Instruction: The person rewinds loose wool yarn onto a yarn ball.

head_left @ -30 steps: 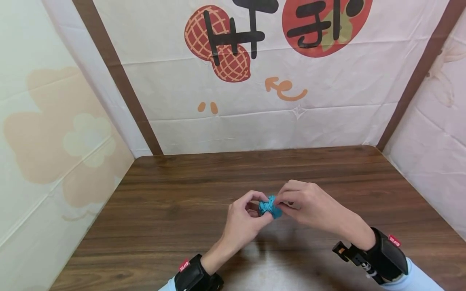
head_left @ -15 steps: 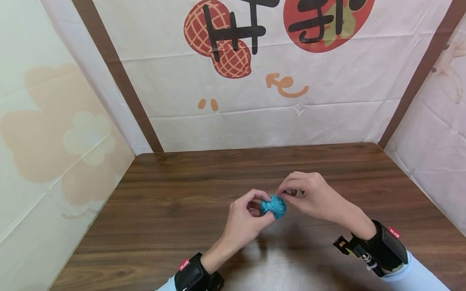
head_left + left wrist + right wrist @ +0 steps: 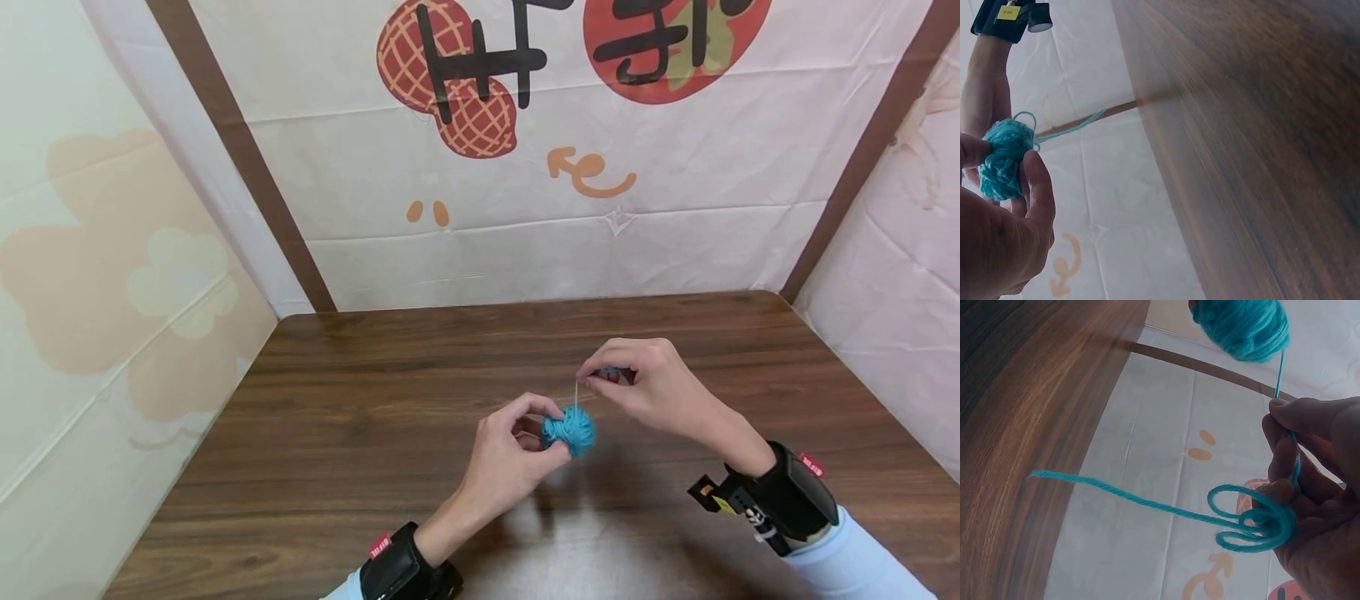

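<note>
A small turquoise ball of yarn (image 3: 573,430) is held above the wooden table by my left hand (image 3: 504,467), thumb and fingers gripping its left side. My right hand (image 3: 648,387) is up and to the right of the ball, pinching a strand (image 3: 1280,375) that runs taut from it between thumb and forefinger. In the right wrist view, gathered yarn loops (image 3: 1260,519) are tucked in the curled lower fingers of that hand, and a loose yarn end (image 3: 1116,498) trails out from them. The left wrist view shows the ball (image 3: 1007,159) between thumb and fingers.
A brown wood-grain table (image 3: 360,383) lies under both hands. Behind it hangs a white printed cloth (image 3: 510,258), with more cloth at the left and right sides. Black cameras are strapped on both wrists, such as the right wrist camera (image 3: 795,500).
My right hand has moved up and away from the ball, drawing out a straight strand. The left hand has stayed nearly in place, and the ball has turned, showing more of its right side.
</note>
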A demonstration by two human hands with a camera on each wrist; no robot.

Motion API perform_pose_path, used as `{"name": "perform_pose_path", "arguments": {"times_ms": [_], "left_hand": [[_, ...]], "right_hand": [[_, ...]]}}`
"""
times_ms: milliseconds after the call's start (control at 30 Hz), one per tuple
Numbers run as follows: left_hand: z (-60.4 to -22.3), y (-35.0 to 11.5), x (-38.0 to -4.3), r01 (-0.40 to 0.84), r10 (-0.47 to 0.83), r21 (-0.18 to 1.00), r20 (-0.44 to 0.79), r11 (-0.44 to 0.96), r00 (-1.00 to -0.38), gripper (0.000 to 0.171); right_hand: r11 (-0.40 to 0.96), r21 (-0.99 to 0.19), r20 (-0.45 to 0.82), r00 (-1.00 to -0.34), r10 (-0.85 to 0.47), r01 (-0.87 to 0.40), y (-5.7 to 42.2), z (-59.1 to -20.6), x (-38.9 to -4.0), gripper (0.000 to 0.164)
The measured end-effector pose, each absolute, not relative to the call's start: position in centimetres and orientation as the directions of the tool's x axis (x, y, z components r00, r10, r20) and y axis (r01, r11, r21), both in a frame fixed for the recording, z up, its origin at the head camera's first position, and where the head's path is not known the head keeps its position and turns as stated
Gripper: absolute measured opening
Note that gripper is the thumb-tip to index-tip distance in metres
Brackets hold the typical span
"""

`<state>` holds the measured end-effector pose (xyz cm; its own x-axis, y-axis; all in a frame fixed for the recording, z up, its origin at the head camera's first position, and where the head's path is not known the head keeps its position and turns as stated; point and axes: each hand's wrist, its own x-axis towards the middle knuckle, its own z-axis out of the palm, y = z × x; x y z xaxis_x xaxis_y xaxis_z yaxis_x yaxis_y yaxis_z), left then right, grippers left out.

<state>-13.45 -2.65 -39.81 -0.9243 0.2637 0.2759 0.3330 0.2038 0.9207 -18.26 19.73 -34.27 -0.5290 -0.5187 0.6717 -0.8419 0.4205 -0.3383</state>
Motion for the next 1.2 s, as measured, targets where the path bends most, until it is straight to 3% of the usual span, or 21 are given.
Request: {"name": "perform_pose_path", "arguments": {"times_ms": [1200], "left_hand": [[-40.1, -1.9, -12.7, 0.328, 0.315, 0.932, 0.270, 0.151, -0.910, 0.028]], "right_hand": [[0.547, -0.448, 0.603, -0.691, -0.399, -0.707, 21.5, -34.5, -20.1, 0.019]]}}
